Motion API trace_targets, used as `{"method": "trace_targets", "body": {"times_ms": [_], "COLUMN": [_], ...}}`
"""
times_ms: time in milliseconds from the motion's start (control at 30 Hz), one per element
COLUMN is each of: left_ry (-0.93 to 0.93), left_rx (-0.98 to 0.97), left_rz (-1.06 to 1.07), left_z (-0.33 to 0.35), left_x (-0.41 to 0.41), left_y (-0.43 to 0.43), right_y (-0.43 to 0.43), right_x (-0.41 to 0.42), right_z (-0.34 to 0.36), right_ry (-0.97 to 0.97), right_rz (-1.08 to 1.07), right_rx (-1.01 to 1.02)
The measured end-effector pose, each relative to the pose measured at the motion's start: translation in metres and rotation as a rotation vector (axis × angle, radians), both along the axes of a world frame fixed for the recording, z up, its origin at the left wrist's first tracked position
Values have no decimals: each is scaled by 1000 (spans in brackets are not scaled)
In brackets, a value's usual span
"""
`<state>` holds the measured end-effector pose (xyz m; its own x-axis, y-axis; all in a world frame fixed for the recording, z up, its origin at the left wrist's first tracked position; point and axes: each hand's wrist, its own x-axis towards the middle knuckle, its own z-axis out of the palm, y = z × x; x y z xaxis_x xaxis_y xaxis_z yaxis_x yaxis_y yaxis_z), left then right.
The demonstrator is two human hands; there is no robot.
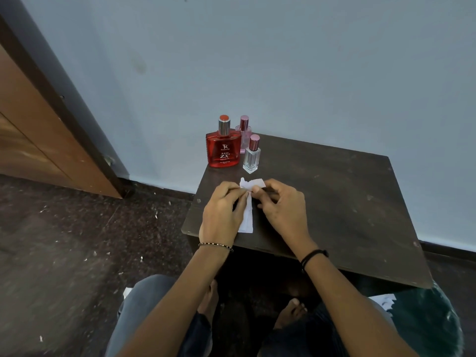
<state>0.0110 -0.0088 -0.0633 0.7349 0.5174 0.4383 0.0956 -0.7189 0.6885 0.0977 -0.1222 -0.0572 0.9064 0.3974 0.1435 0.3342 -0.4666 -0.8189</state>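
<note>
A person sits in front of a small dark wooden table [334, 202] and holds a white paper strip [247, 219] with both hands above the near left part of the table top. The left hand [223, 211] pinches the strip between the thumb and the curled fingers, and the right hand [281, 204] pinches it from the other side, also with the thumb and bent fingers; the two pinches are very close together, almost touching. Above the fingers the upper end of the strip comes out, crumpled and bent toward the right. Below the fingers the strip goes down between the two palms, long and narrow, and its lower end is near the front edge of the table, but I cannot tell if it really touches the wood. On the left wrist there is a thin beaded bracelet [215, 245], on the right wrist a black band [314, 254]. At the far left corner of the table three perfume bottles stand upright and close together: a flat red bottle [224, 152] with a silver and red cap, just to the right of it a small clear bottle [252, 157] with a pink cap, and behind these two a pink bottle [244, 134], partly hidden. The bottles are apart from the hands. Behind the table is a pale blue wall [309, 60], at the left a brown wooden door [31, 140], and below a dark speckled floor [64, 253]
</note>
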Motion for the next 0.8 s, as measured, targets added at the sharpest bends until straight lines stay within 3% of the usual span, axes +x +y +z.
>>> {"method": "trace_targets", "body": {"times_ms": [333,533,700,800], "left_ry": [44,51,2,-79], "left_rx": [119,141,80,-140], "left_rz": [47,60,86,111], "left_z": [-3,0,8,23], "left_x": [5,6,7,16], "left_y": [-3,-6,-16,-30], "right_y": [4,-6,-27,-41], "right_x": [1,3,-8,-11], "right_z": [-5,10,15,16], "right_ry": [177,382,263,30], "right_rz": [-52,-142,-67,-20], "right_rx": [167,380,353,292]}}
